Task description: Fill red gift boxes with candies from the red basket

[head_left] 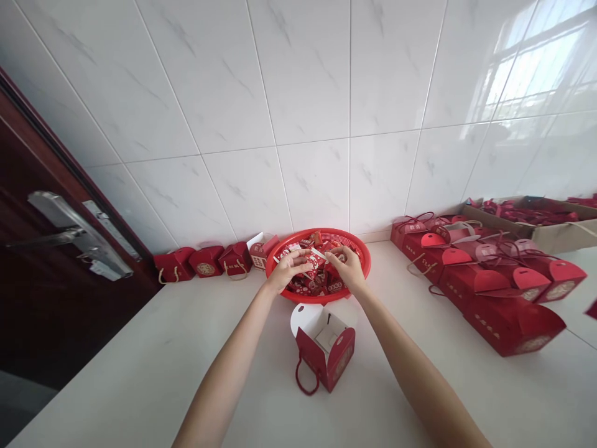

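Observation:
Over a red plastic basket [367, 264] full of small wrapped sweets, my left hand [290, 272] pinches a red-and-white sweet packet [316, 266]. The fingers of my right hand [347, 269] are bent and closed at the packet's upper right edge. Several other red packets lie beneath both hands, partly covered by them. Just in front of the basket, between my forearms, stands a red gift box [342, 364] with its flaps up. Its white inside shows, and a dark red cord handle hangs on its left side.
Along the wall at left stand several red boxes [208, 261], one with a white flap [261, 241] raised. Many closed red boxes [485, 283] are grouped at right. Behind them is a cardboard carton [555, 235] of red items. A dark door [46, 280] borders the white table [186, 348].

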{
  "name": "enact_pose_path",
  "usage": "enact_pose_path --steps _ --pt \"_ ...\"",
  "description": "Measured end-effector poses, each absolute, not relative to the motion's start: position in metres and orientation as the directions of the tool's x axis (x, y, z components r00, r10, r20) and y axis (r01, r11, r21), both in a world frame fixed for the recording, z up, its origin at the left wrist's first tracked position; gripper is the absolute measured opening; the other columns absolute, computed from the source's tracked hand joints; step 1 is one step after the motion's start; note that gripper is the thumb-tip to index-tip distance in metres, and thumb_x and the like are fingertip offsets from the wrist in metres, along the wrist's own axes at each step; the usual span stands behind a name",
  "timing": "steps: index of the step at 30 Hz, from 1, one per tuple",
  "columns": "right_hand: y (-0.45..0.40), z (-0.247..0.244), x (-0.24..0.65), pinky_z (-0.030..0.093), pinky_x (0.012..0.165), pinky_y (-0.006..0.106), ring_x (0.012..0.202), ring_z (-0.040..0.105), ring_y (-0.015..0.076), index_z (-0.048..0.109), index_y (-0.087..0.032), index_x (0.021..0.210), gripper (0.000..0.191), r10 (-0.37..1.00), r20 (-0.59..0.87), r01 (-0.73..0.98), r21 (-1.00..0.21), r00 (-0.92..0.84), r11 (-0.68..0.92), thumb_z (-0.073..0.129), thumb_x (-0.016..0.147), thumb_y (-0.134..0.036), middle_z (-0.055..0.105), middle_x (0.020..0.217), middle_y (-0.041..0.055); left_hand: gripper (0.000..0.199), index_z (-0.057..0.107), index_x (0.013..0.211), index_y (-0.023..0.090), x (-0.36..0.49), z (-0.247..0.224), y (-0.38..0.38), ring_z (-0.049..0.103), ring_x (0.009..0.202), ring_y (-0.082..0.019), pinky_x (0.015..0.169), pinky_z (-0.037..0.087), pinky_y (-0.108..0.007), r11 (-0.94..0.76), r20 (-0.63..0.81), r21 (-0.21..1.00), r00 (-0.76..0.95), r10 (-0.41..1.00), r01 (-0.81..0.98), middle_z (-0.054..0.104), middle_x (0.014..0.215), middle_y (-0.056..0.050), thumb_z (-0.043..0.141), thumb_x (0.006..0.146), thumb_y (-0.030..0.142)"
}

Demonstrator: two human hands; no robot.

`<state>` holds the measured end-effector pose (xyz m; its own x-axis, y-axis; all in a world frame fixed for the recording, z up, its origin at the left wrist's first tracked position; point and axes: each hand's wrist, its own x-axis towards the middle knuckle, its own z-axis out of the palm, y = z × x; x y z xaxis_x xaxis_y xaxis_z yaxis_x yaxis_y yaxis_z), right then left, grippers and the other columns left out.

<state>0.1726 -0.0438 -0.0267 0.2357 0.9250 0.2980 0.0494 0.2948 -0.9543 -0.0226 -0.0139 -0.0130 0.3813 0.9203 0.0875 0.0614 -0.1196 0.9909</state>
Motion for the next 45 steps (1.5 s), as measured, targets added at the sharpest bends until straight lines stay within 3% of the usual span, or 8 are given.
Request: enact_pose_path --steps 4,11,15,18,23,33,40,45 --pt "-0.046 -0.027 0.171 0.046 0.082 0.038 0.093 0.062 0.0259 0.064 -0.023 0.085 0.032 0.851 0.423 0.161 -0.906 0.311 0.391 0.067 0.076 -0.053 0.07 0.097 0.0074 0.063 0.063 0.121 0.016 -0.022 -0.01 -0.016 0.068 0.088 -0.019 0.079 0.054 -0.03 -0.128 0.096 0.99 0.386 0.918 0.059 0.073 0.099 -0.007 0.084 0.066 0.037" --pt "-0.054 -0.021 0.17 0.031 0.058 0.029 0.057 0.042 0.0146 0.053 -0.023 0.062 0.039 0.893 0.448 0.24 -0.862 -0.051 0.446 0.071 0.075 -0.055 0.047 0.057 -0.004 0.058 0.063 0.12 0.018 -0.023 -0.01 -0.016 0.066 0.108 -0.024 0.09 0.053 -0.034 -0.162 0.104 0.982 0.441 0.892 0.097 0.072 0.111 -0.009 0.082 0.068 0.036" --pt "-0.051 -0.024 0.171 0.032 0.057 0.028 0.059 0.042 0.0144 0.047 -0.023 0.065 0.037 0.878 0.478 0.127 -0.87 -0.018 0.476 0.07 0.075 -0.05 0.049 0.063 -0.0037 0.046 0.065 0.118 0.017 -0.021 -0.012 -0.013 0.068 0.105 -0.024 0.092 0.053 -0.036 -0.19 0.097 0.966 0.433 0.896 0.178 0.074 0.104 -0.008 0.073 0.074 0.03" --pt "-0.051 -0.023 0.173 0.036 0.056 0.028 0.06 0.046 0.0154 0.045 -0.024 0.068 0.035 0.908 0.412 -0.006 -0.91 0.081 0.414 0.07 0.074 -0.048 0.053 0.065 -0.0029 0.035 0.069 0.113 0.016 -0.018 -0.016 -0.009 0.069 0.104 -0.023 0.092 0.054 -0.035 -0.235 0.038 0.883 0.437 0.898 0.406 0.075 0.106 -0.009 0.061 0.08 0.02" --pt "-0.052 -0.02 0.175 0.047 0.064 0.03 0.07 0.057 0.0174 0.049 -0.024 0.074 0.025 0.931 0.298 -0.209 -0.917 0.209 0.34 0.069 0.07 -0.039 0.063 0.074 -0.0019 0.037 0.076 0.094 0.02 -0.013 -0.025 -0.005 0.068 0.105 -0.028 0.087 0.053 -0.032 -0.271 -0.062 0.699 0.433 0.899 0.662 0.077 0.107 -0.007 0.067 0.061 0.008" --pt "-0.051 -0.018 0.175 0.05 0.071 0.031 0.076 0.062 0.0193 0.065 -0.022 0.077 0.018 0.941 0.275 -0.249 -0.914 0.197 0.319 0.066 0.073 -0.039 0.069 0.079 0.0006 0.014 0.065 0.05 0.019 -0.008 -0.027 -0.005 0.061 0.054 -0.021 0.05 0.041 -0.026 -0.22 -0.21 0.527 0.376 0.902 0.821 0.066 0.054 -0.002 0.066 0.045 0.007" --pt "-0.051 -0.017 0.174 0.052 0.074 0.034 0.08 0.065 0.0215 0.067 -0.022 0.08 0.02 0.951 0.253 -0.292 -0.909 0.176 0.296 0.067 0.072 -0.041 0.071 0.084 0.0023 0.009 0.067 0.053 0.019 -0.008 -0.019 -0.009 0.063 0.06 -0.021 0.056 0.046 -0.027 -0.257 -0.184 0.585 0.434 0.882 0.77 0.068 0.06 -0.001 0.075 0.051 0.015" --pt "-0.049 -0.018 0.173 0.055 0.07 0.033 0.078 0.066 0.0217 0.064 -0.023 0.078 0.021 0.957 0.173 -0.329 -0.912 0.232 0.245 0.067 0.071 -0.042 0.07 0.08 0.0011 0.032 0.076 0.093 0.016 -0.015 -0.013 -0.014 0.069 0.091 -0.024 0.084 0.053 -0.034 -0.22 0.011 0.87 0.428 0.904 0.441 0.077 0.093 -0.006 0.08 0.066 0.033"
